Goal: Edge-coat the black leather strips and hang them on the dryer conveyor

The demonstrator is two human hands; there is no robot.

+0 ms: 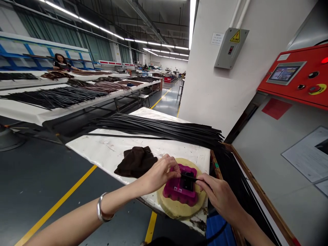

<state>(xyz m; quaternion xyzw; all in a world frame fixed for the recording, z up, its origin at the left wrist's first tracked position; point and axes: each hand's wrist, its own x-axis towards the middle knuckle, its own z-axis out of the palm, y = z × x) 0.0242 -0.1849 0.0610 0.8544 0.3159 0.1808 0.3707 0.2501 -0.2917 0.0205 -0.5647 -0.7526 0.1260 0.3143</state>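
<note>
A black strip [189, 176] stretches between my two hands, just over a purple tray [169, 191] with a dark, glossy compartment. Whether the strip touches what is in that compartment, I cannot tell. My left hand [167, 169] pinches the strip's left end between thumb and fingers. On the other side of the tray, my right hand [216, 189] is closed around the strip, and a dark length shows again below that wrist. Under the tray sits a round yellowish pad [176, 212]. A crumpled dark brown cloth [137, 162] lies left of my left hand.
Many black strips [159, 128] lie across the white table [102, 143], and more [233, 177] fill a wood-edged trough at right. A red control panel [294, 75] stands beyond. A blue bin [220, 229] sits below. One person [61, 63] works at far left.
</note>
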